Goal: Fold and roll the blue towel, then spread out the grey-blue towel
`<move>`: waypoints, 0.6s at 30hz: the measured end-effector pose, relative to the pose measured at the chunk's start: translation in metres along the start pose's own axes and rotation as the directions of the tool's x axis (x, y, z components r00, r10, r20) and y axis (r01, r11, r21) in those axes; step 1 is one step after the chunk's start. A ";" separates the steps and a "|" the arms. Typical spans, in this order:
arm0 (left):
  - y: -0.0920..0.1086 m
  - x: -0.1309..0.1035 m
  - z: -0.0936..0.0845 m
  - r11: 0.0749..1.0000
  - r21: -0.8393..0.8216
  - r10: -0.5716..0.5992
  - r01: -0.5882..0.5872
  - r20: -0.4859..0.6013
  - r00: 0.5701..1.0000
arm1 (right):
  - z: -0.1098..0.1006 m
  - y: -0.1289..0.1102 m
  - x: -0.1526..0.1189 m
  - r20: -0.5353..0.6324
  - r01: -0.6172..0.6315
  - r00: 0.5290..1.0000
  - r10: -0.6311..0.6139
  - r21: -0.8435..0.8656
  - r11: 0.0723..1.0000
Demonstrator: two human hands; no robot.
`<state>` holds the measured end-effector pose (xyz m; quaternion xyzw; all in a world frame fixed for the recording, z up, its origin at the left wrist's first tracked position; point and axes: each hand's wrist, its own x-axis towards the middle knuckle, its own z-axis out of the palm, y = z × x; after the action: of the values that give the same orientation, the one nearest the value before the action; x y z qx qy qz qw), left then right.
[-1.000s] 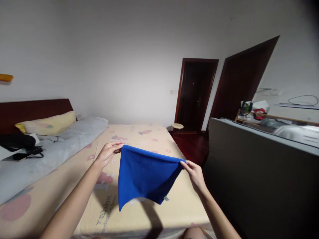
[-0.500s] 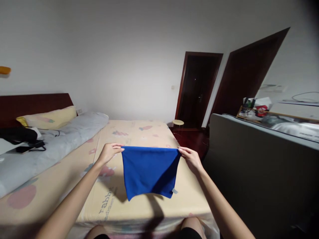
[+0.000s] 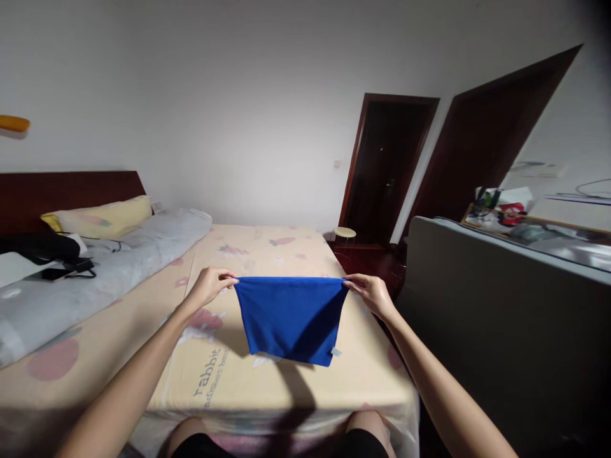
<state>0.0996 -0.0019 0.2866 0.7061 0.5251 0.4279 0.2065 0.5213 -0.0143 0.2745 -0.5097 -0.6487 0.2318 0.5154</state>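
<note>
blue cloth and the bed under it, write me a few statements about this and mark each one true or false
1. The left hand pinches a top corner of the blue cloth. True.
2. Only one hand grips the cloth. False: the right hand pinches the other top corner.
3. A pale tag shows near the cloth's lower corner on the right. True.
4. The cloth lies crumpled in a heap. False: it hangs spread out above the bed.
5. A round stool stands near a dark door. True.

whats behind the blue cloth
The patterned bedsheet shows all around the blue cloth, a pale print peeking out below its lower edge; whatever lies directly behind is covered.
</note>
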 end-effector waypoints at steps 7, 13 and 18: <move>0.011 0.006 -0.008 0.989 0.128 0.075 -0.069 -0.046 0.996 | -0.004 -0.005 0.000 0.014 0.063 0.998 -0.062 -0.122 0.990; 0.002 0.015 -0.011 0.982 0.163 0.098 -0.098 0.011 0.995 | -0.003 0.001 0.007 0.078 0.034 0.997 -0.027 -0.084 0.996; -0.020 0.029 -0.007 0.986 -0.117 -0.103 0.118 0.127 0.987 | 0.011 0.018 0.023 0.118 -0.101 0.989 0.092 0.075 0.992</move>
<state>0.0851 0.0310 0.2874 0.6864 0.5224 0.4040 0.3046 0.5198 0.0155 0.2653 -0.5052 -0.6417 0.3113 0.4858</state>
